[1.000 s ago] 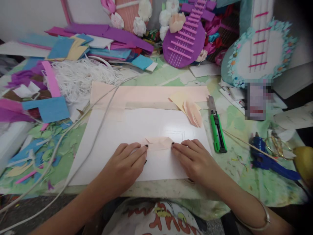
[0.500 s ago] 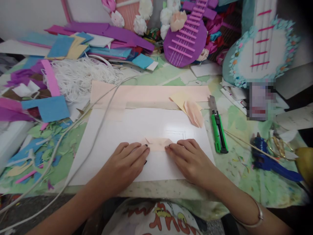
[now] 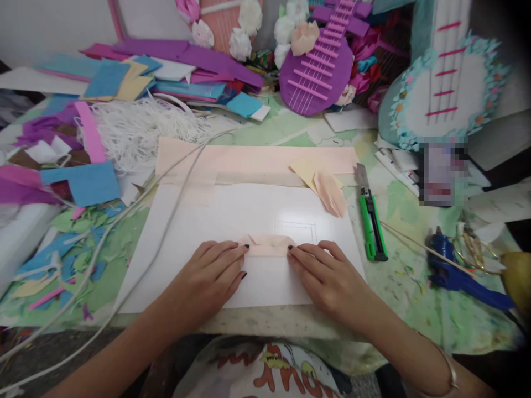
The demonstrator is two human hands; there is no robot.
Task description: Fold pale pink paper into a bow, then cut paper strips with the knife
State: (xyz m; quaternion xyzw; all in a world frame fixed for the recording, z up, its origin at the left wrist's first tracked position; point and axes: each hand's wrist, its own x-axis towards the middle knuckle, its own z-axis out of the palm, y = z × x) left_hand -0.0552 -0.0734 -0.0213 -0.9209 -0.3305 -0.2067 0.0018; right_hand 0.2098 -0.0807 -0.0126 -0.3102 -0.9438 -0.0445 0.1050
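Paper strip (image 3: 269, 247), folded, is laid on white sheet (image 3: 232, 213) atop tabletop (image 3: 404, 309), btwn L hand (image 3: 215, 273) & R hand (image 3: 327, 275); one end's touched by each; if pinched, can't be told.

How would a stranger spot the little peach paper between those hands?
Find the big white sheet in the middle of the view. On it, between the left hand and right hand, lies a small pale peach paper. Unlike the long peach strip beyond the sheet, it is short and has a hand at each end.
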